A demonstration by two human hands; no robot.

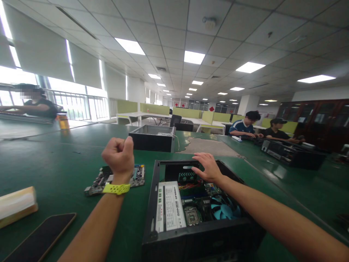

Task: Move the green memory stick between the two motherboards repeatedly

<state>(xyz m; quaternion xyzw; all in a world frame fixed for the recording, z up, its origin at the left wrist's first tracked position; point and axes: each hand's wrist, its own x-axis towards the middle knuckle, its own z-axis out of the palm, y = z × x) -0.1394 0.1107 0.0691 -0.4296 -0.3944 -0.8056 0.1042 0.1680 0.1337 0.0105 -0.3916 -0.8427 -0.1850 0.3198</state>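
An open black computer case [152,203] lies on the green table in front of me, with a silver power supply [170,205], a motherboard and a blue fan [225,211] inside. My right hand [205,167] rests flat with fingers spread on the far inner edge of the case. My left hand [119,154] is raised above the table in a closed fist with nothing visible in it; a yellow band circles its wrist. Below and behind that fist a loose motherboard [99,180] lies on the table.
A second open case [152,138] stands farther back. A phone [40,238] and a tan box [16,205] lie at the near left. A third case [291,154] stands at the right by two seated people. Another person sits far left, near an amber jar [63,121].
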